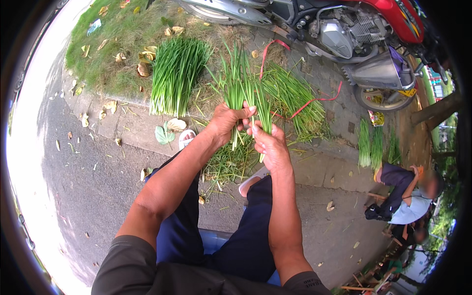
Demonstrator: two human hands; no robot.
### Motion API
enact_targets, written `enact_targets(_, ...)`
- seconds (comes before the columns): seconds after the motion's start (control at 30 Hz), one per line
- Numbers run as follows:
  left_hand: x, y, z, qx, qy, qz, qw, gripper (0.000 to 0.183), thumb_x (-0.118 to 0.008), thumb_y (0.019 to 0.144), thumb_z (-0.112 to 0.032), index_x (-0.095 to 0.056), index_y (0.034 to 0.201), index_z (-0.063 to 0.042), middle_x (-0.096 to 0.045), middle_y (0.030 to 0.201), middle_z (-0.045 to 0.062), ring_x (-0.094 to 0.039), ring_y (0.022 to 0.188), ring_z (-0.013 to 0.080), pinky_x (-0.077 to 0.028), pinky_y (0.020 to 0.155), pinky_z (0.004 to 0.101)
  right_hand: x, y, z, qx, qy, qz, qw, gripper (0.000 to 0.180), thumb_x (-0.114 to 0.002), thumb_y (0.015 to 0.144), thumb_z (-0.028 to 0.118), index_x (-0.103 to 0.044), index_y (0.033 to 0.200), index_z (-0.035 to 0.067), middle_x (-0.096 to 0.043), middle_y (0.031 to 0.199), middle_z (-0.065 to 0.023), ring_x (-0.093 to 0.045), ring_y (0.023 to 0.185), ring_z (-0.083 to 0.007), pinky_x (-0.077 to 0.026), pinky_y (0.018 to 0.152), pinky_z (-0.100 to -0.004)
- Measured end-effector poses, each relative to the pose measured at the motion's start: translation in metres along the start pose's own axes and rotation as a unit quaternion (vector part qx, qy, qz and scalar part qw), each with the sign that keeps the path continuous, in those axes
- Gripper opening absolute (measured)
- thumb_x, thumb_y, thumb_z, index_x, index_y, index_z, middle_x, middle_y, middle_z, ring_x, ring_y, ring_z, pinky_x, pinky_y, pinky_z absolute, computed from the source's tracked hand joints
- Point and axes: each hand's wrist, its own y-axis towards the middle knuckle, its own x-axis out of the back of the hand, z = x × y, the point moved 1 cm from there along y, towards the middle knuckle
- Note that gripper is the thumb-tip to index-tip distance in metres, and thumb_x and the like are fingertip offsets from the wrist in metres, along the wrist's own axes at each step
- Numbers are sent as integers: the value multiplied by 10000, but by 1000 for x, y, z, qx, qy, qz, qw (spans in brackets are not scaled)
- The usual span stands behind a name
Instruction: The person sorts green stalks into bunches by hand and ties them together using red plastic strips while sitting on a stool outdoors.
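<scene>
My left hand (225,120) is closed around a bunch of green garlic chives (234,92), whose pale ends stick out below the fist. My right hand (273,145) touches its fingertips and holds a smaller bunch of chives (262,110). Ahead on the left lies a large, evenly laid pile of chives (177,77). A looser, tangled pile of chives (291,99) rests on the paving ahead on the right, with a red plastic ribbon (308,110) across it. Scattered trimmings (232,162) cover the ground below my hands, between my feet.
A red motorcycle (339,37) stands beyond the piles at the upper right. Further right, a seated person (409,206) is near more chive bundles (377,147) and a colourful packet (376,118). Dry leaves dot the grass and pavement. Under me is a blue plastic seat (215,239).
</scene>
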Motion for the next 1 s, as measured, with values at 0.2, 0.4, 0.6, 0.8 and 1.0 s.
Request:
enact_targets(0.2, 1, -1, -6, -6, -5, 18, 1000, 98, -739, 884, -116, -671, 910, -50, -647, 732, 3, -577, 565, 93, -379, 465, 222, -1, -2, 4, -24, 46, 20, 998, 198, -619, 951, 84, -621, 1139, 21, -634, 933, -22, -381, 538, 8, -288, 430, -162)
enact_targets(0.4, 3, 1, -7, -6, -28, 33, 999, 90, -712, 909, -115, -666, 944, -46, -662, 779, 8, -588, 579, 98, -407, 488, 233, 2, 2, 5, -42, 153, 56, 986, 206, -631, 961, 114, -604, 1143, 21, -633, 957, -26, -389, 532, 5, -284, 424, -153)
enact_targets(0.6, -2, -2, -2, -10, -8, 49, 999, 117, -741, 894, -138, -677, 975, -82, -656, 784, -18, -584, 633, 77, -407, 505, 229, 5, 4, -3, -32, 117, -11, 993, 124, -641, 968, 125, -614, 1052, 37, -637, 924, -16, -384, 516, 4, -283, 415, -155)
enact_targets(0.8, -5, -3, 3, -2, 20, 40, 999, 205, -751, 893, -174, -671, 1044, -61, -639, 741, -15, -587, 634, 77, -402, 525, 221, 3, 3, 0, -34, 83, -62, 994, 102, -664, 942, 81, -624, 1027, 40, -648, 873, -16, -398, 518, 3, -285, 406, -163)
enact_targets(1.0, 5, 4, 3, -5, 13, 48, 999, 228, -741, 894, -145, -694, 1080, -22, -655, 737, 4, -599, 601, 102, -408, 532, 235, 3, 4, 2, -55, 137, -13, 989, 179, -674, 925, 64, -631, 1092, 15, -656, 887, -27, -404, 523, -1, -289, 408, -165)
